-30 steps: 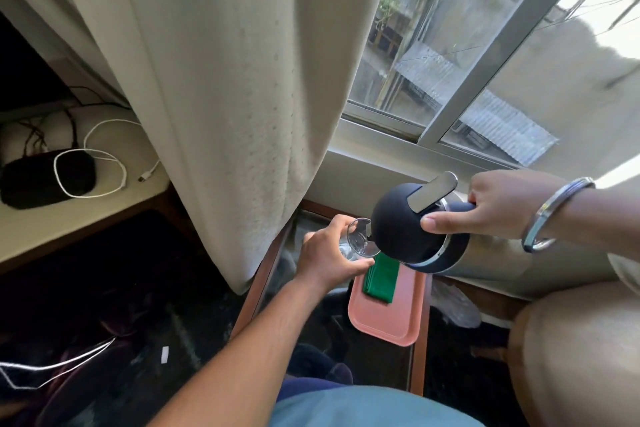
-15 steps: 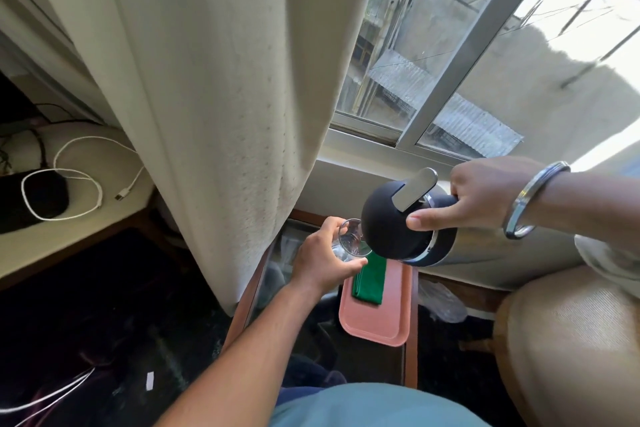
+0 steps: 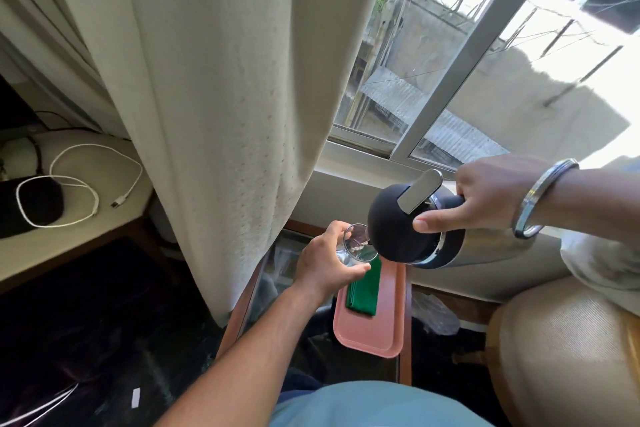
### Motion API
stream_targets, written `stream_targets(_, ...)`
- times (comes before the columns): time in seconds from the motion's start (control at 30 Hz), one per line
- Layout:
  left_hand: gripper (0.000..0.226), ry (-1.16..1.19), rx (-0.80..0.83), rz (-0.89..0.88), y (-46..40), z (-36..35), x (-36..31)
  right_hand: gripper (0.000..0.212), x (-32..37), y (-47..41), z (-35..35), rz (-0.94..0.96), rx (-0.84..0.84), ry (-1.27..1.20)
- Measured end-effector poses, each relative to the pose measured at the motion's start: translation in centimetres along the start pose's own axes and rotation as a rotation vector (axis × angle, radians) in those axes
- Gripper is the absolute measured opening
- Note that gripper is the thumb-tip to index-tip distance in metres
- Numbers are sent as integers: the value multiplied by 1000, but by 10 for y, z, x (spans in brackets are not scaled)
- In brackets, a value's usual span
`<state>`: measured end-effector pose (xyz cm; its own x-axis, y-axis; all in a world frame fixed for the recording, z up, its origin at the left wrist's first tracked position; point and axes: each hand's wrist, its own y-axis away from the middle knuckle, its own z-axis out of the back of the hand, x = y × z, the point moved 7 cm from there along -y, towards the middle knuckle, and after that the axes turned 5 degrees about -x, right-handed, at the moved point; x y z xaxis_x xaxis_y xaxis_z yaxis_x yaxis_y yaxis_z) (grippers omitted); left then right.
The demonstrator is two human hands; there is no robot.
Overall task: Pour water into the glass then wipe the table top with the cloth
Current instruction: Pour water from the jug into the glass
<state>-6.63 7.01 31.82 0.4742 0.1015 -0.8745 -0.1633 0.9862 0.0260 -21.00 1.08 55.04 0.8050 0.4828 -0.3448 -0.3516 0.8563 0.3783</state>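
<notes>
Item: glass (image 3: 356,246), lower centre of frame. My left hand (image 3: 325,263) is wrapped around its side and holds it in the air, mouth tilted toward the flask.

Item: flask (image 3: 408,229), right of centre. My right hand (image 3: 485,198) is closed on its handle, thumb along the dark body, spout over the glass rim. A little water shows inside the glass; I cannot make out the stream itself.

Item: green cloth (image 3: 365,288), folded, on the pink tray (image 3: 372,333) directly below the glass, untouched. The tray rests on the glass-topped desk (image 3: 277,263).

Risks, as I judge them:
- Too steep a tilt could send water past the small rim onto my fingers, the cloth and the tray.
- The glass has no support under it; a wet grip may slip.
- The curtain (image 3: 221,80) hangs just left of my left hand and could be splashed or snagged.

Position relative to grip: glass inside left grip, rim at the spout; cloth just below, out of both grips.
</notes>
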Motion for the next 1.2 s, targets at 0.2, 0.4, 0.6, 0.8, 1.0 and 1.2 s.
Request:
stream_targets(0.2, 64, -40, 4, -26, 2, 1, -9, 102, -6, 2, 2, -3, -19, -9)
stream_targets(0.4, 65, -34, 31, -26, 3, -7, -13, 102, -9, 5, 2, -9, -19, 15)
stream_targets(0.6, 63, -33, 45, -37, 5, -10, -17, 103, -12, 11, 2, -2, -7, 56)
stream_targets(0.8, 65, -20, 27, -45, 3, -10, -21, 103, -16, 15, 2, -13, -29, 82)
stream_targets(1.0, 64, -14, 14, -59, 4, -9, -27, 103, -18, 16, 3, -11, -38, 90)
stream_targets(1.2, 62, -7, -2, -55, 3, -8, -30, 104, -16, 18, 5, 13, -51, 125)
